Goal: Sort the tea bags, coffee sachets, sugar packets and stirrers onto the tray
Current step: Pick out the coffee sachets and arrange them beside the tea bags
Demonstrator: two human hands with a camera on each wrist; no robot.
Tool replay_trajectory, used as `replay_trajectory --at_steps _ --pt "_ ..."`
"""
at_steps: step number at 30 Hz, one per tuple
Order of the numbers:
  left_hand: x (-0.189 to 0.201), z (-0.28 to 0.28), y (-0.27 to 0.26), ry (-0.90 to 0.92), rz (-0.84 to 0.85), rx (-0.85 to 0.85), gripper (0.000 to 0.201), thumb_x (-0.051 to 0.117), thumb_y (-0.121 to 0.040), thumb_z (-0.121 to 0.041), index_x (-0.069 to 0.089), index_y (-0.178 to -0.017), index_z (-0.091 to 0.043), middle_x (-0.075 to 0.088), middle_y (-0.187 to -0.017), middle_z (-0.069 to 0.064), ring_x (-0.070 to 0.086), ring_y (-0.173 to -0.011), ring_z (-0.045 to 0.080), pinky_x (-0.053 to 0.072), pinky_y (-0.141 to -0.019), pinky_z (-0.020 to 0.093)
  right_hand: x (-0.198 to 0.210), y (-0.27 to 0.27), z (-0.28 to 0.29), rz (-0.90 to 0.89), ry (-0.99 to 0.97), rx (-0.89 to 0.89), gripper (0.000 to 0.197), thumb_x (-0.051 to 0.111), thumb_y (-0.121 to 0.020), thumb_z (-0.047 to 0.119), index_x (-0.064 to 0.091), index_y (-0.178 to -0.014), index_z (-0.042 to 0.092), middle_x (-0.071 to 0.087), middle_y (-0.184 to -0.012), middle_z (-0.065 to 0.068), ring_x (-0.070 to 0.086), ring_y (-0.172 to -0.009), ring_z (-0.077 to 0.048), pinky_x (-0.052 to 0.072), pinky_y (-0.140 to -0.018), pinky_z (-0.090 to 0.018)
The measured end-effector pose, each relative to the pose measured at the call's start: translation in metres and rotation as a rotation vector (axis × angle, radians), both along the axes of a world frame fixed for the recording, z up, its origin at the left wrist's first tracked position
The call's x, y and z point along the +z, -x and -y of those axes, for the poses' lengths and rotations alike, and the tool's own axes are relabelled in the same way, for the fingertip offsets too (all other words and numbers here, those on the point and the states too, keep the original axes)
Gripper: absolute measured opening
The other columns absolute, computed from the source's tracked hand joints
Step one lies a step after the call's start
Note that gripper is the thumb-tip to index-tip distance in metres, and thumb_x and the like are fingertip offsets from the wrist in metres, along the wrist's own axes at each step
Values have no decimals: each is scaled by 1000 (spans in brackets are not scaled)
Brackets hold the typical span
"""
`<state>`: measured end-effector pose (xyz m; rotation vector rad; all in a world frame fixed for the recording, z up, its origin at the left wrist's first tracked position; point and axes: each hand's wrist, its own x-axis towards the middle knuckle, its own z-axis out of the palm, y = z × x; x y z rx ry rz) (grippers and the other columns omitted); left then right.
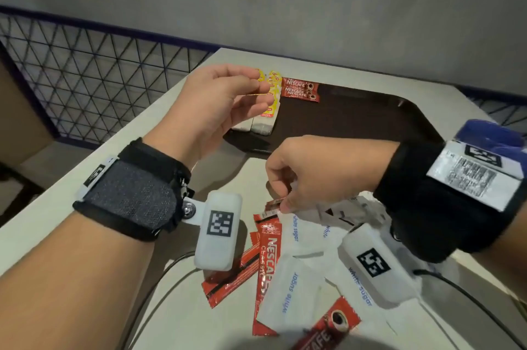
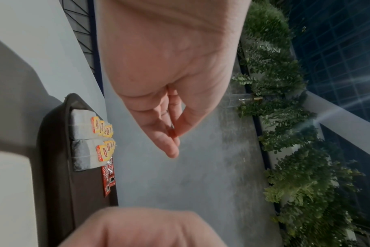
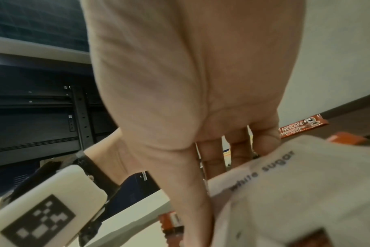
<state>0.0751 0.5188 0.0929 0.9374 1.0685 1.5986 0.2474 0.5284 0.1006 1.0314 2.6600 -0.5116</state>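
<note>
My left hand (image 1: 258,90) is raised over the near left corner of the dark brown tray (image 1: 356,121) and pinches a thin red sachet (image 2: 172,132) that shows edge-on. On the tray lie tea bags (image 1: 265,121) with yellow tags and two red coffee sachets (image 1: 299,90). My right hand (image 1: 285,205) is low over the pile on the table and pinches the end of a red coffee sachet (image 1: 273,203). More coffee sachets (image 1: 268,252) and white sugar packets (image 1: 288,289) lie there. I see no stirrers.
The pile lies on a white table (image 1: 176,321) in front of the tray. Black cables (image 1: 159,278) run across the table's near part. A wire-mesh railing (image 1: 99,78) stands at the left, a grey wall behind.
</note>
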Motion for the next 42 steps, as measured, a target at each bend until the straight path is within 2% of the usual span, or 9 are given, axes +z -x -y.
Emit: replay_trajectory --at_steps 5,10,15,21,26,30,34,38,42 --pt "-4 -3 3 13 -32 12 12 60 -96 7 65 -100 -3 76 -83 12 75 -73 22 60 -66 24 5 4 -2 -36 -7 -8 12 77 -89 32 68 -98 31 70 -90 12 62 -79 -5 44 -63 -18" --pt "-5 -5 3 18 -45 16 12 61 -96 7 65 -98 -4 77 -82 10 75 -72 21 60 -67 24 1 17 7 47 5 19 37 75 -81 60 67 -97 28 69 -88 13 65 -81 -8 48 -63 -22" --pt "-7 -5 5 18 -53 12 12 61 -96 6 65 -100 -4 77 -81 9 74 -72 21 61 -67 25 -2 23 16 112 13 84 30 81 -82 46 66 -97 25 70 -91 9 66 -82 -12 58 -73 -29" --pt "-7 -5 4 13 -53 13 12 61 -96 7 65 -100 -4 77 -83 11 74 -72 22 61 -67 26 1 22 20 73 8 116 25 79 -85 40 67 -95 21 72 -89 8 67 -80 -10 55 -68 -25" --pt "-3 -2 3 3 -64 6 12 63 -95 5 65 -99 -5 77 -84 11 72 -71 23 62 -67 27 12 8 17 -325 30 72 20 81 -85 35 66 -82 23 67 -77 8 59 -63 0 47 -58 -17" --pt "3 4 -4 19 -136 -78 5 67 -96 -7 68 -99 -11 77 -87 6 70 -61 15 56 -56 24 15 -16 17 -948 237 -105 20 82 -84 14 65 -80 7 72 -73 -6 70 -67 -20 60 -65 -41" --pt "4 12 -17 51 -263 -362 29 69 -92 -41 74 -105 -15 76 -90 3 70 -70 16 60 -68 32 7 -43 12 -1380 509 -411 14 78 -81 8 64 -81 12 63 -70 -10 59 -61 -25 43 -49 -23" --pt "2 19 -32 60 -377 -627 45 67 -90 -55 78 -105 -14 74 -103 14 68 -82 23 58 -68 27 -5 -59 7 -1554 513 -584 22 76 -77 10 65 -96 7 59 -66 -6 45 -51 -14 39 -42 -22" --pt "-4 20 -41 29 -450 -587 26 77 -87 -24 75 -110 -11 79 -99 15 75 -82 22 59 -69 31 -11 -66 2 -1503 419 -635 22 76 -85 10 70 -105 6 65 -73 -9 51 -54 -14 47 -49 -25"
